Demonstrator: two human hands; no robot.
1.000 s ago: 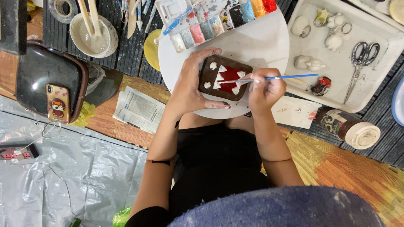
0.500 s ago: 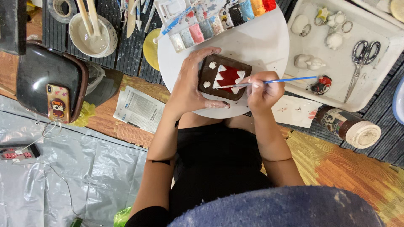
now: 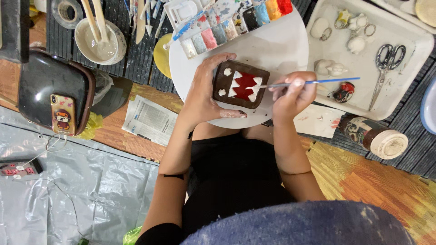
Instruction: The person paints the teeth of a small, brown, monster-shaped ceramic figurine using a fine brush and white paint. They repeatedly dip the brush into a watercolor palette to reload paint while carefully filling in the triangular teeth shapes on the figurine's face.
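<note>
Two bare hands work at the middle of the frame, seen from the head camera looking straight down. The left hand (image 3: 204,97) cups the left edge of a brown clay slab (image 3: 240,84), its fingers (image 3: 221,59) curled over the top corner and thumb stretched beneath the lower edge, clamped on the piece. This slab, with a red mouth ringed by white triangular teeth and two white dots, lies on a round white board (image 3: 281,45) just above centre. The right hand (image 3: 293,93) sits just right of the slab, fingers pinched together around a thin blue-handled paintbrush (image 3: 313,82) whose tip touches the teeth.

At the upper centre, a paint palette (image 3: 236,20) with coloured wells rests on the board's top rim. A white tray (image 3: 408,59) in the upper right carries scissors (image 3: 386,63) and small white figures. A cream bowl (image 3: 100,43) with wooden sticks stands upper left, and a phone (image 3: 62,114) lies on a black case at the left.
</note>
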